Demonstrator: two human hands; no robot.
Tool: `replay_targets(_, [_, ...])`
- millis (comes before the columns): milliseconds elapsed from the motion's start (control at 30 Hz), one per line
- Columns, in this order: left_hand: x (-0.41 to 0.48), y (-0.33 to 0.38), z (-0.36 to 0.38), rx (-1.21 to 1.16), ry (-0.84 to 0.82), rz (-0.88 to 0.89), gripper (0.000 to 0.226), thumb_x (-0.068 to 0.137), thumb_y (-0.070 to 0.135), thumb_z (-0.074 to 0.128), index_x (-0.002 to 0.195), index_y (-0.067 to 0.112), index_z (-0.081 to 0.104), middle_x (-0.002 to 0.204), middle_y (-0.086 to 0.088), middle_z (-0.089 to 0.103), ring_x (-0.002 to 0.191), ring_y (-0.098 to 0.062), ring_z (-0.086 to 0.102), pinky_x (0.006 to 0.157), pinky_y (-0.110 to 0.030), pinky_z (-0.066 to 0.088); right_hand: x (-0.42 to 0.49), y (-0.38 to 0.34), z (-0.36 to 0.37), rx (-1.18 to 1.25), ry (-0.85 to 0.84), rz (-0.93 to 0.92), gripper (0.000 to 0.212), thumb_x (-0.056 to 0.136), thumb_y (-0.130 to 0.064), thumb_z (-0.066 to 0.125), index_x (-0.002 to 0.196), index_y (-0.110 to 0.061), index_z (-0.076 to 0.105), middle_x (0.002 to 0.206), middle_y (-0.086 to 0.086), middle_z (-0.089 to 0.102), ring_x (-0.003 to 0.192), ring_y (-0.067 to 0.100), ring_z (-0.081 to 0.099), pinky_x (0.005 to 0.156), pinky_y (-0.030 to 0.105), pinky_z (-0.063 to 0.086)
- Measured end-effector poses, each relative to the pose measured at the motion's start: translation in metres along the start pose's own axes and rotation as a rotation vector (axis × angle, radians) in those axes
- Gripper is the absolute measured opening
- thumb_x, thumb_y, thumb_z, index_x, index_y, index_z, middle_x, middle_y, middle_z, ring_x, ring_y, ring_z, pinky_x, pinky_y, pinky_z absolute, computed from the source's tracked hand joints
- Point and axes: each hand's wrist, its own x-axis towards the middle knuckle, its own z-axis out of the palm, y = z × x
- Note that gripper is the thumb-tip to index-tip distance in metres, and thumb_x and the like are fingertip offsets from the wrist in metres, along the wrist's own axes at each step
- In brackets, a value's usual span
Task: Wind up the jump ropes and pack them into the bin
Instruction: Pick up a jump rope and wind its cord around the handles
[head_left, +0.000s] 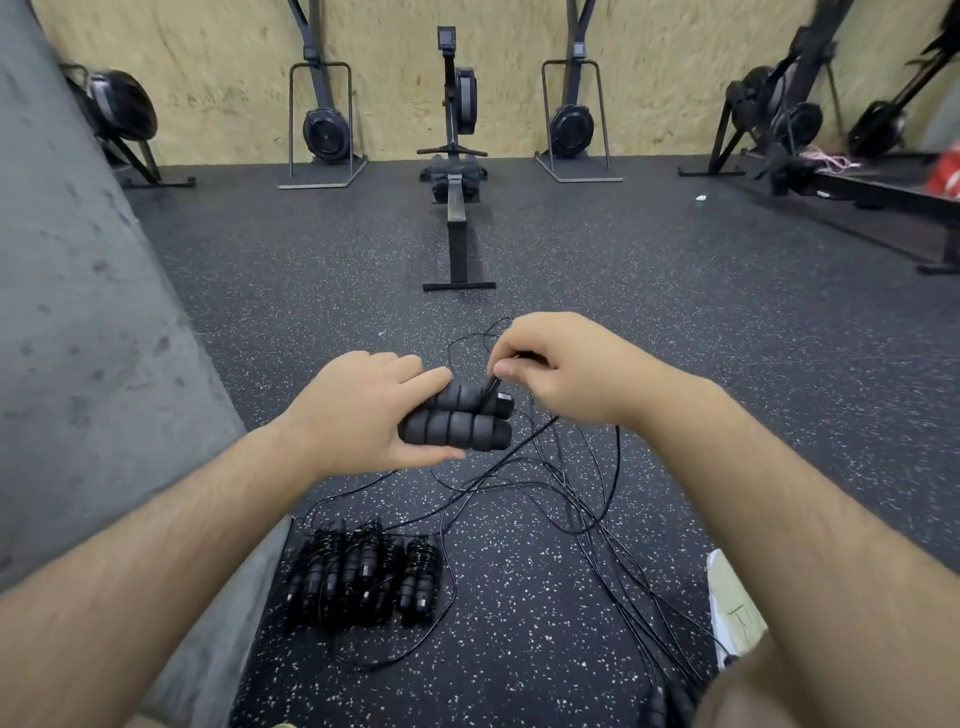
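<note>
My left hand (358, 415) grips two black foam jump-rope handles (457, 426) side by side, held level above the floor. My right hand (561, 374) pinches the thin black cord (488, 389) right at the handles' right end. The rest of that cord (571, 493) hangs down and lies in loose loops on the speckled floor. Several wound-up jump ropes (363, 577) lie in a row on the floor below my left forearm. No bin is in view.
A grey concrete wall (78, 338) runs along the left. A rowing machine (456, 208) stands straight ahead, with more gym machines along the plywood back wall and at the right. A white shoe (727, 603) shows at the lower right.
</note>
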Motion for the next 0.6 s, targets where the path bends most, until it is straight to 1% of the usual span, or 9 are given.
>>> replay_targets(100, [0.002, 0.006, -0.007, -0.066, 0.03, 0.025, 0.073, 0.084, 0.082, 0.048, 0.11, 0.016, 0.066, 0.077, 0.004, 0.055, 0.066, -0.024, 0.059, 0.056, -0.034, 0.045, 0.0, 0.011, -0.002, 0.197, 0.023, 0.065, 0.014, 0.098, -0.019, 0.061, 0.099, -0.024, 0.075, 0.091, -0.016, 0.067, 0.087, 0.002, 0.058, 0.081, 0.023, 0.043])
replay_targets(200, [0.003, 0.014, -0.015, -0.189, 0.012, -0.043, 0.078, 0.08, 0.09, 0.042, 0.113, 0.021, 0.061, 0.084, 0.009, 0.057, 0.075, -0.02, 0.061, 0.061, -0.034, 0.047, -0.003, 0.017, -0.001, 0.457, 0.03, 0.074, 0.016, 0.099, -0.02, 0.061, 0.098, -0.025, 0.076, 0.067, -0.013, 0.06, 0.064, 0.004, 0.049, 0.066, 0.021, 0.04])
replay_targets(233, [0.002, 0.017, -0.017, -0.235, 0.008, -0.07, 0.078, 0.081, 0.09, 0.038, 0.114, 0.023, 0.059, 0.086, 0.011, 0.057, 0.077, -0.019, 0.062, 0.063, -0.034, 0.047, -0.002, 0.018, 0.001, 0.498, 0.034, 0.067, 0.017, 0.099, -0.022, 0.061, 0.098, -0.026, 0.077, 0.066, -0.001, 0.059, 0.065, 0.007, 0.047, 0.066, 0.024, 0.04])
replay_targets(300, [0.002, 0.019, -0.019, -0.298, 0.021, -0.1, 0.074, 0.087, 0.086, 0.031, 0.119, 0.025, 0.058, 0.089, 0.013, 0.057, 0.08, -0.019, 0.062, 0.065, -0.035, 0.049, 0.001, 0.02, 0.005, 0.578, 0.022, 0.06, 0.017, 0.099, -0.029, 0.059, 0.101, -0.029, 0.076, 0.086, 0.024, 0.065, 0.075, 0.019, 0.051, 0.077, 0.042, 0.05])
replay_targets(367, [0.003, 0.021, -0.022, -0.308, 0.041, -0.123, 0.07, 0.091, 0.081, 0.027, 0.122, 0.026, 0.057, 0.092, 0.013, 0.058, 0.082, -0.018, 0.062, 0.066, -0.036, 0.05, 0.004, 0.021, 0.009, 0.655, -0.004, 0.073, 0.021, 0.096, -0.041, 0.058, 0.105, -0.031, 0.075, 0.097, 0.037, 0.06, 0.081, 0.026, 0.051, 0.085, 0.06, 0.05])
replay_targets(400, [0.004, 0.021, -0.022, -0.298, 0.046, -0.134, 0.069, 0.091, 0.081, 0.027, 0.121, 0.027, 0.058, 0.092, 0.014, 0.059, 0.082, -0.018, 0.062, 0.066, -0.035, 0.049, 0.004, 0.022, 0.011, 0.685, 0.003, 0.086, 0.024, 0.095, -0.044, 0.058, 0.106, -0.031, 0.075, 0.096, 0.04, 0.059, 0.081, 0.026, 0.05, 0.079, 0.058, 0.05])
replay_targets(433, [0.005, 0.022, -0.023, -0.275, 0.049, -0.14, 0.069, 0.09, 0.081, 0.028, 0.119, 0.027, 0.059, 0.09, 0.014, 0.059, 0.082, -0.017, 0.062, 0.065, -0.034, 0.048, 0.004, 0.022, 0.011, 0.708, 0.018, 0.094, 0.023, 0.095, -0.042, 0.059, 0.105, -0.029, 0.075, 0.091, 0.039, 0.058, 0.078, 0.026, 0.047, 0.074, 0.047, 0.047])
replay_targets(500, [0.007, 0.022, -0.024, -0.215, 0.053, -0.131, 0.068, 0.085, 0.084, 0.035, 0.115, 0.028, 0.061, 0.089, 0.013, 0.061, 0.081, -0.017, 0.064, 0.064, -0.032, 0.047, 0.002, 0.022, 0.009, 0.731, 0.026, 0.106, 0.018, 0.099, -0.029, 0.058, 0.103, -0.025, 0.075, 0.079, 0.024, 0.055, 0.072, 0.023, 0.039, 0.066, 0.032, 0.035])
replay_targets(600, [0.008, 0.021, -0.023, -0.173, 0.065, -0.089, 0.068, 0.081, 0.083, 0.047, 0.113, 0.025, 0.064, 0.086, 0.012, 0.061, 0.078, -0.018, 0.065, 0.063, -0.031, 0.047, 0.0, 0.029, 0.01, 0.802, -0.033, 0.173, 0.011, 0.099, -0.019, 0.061, 0.104, -0.012, 0.068, 0.079, 0.004, 0.054, 0.067, 0.02, 0.037, 0.057, 0.028, 0.032])
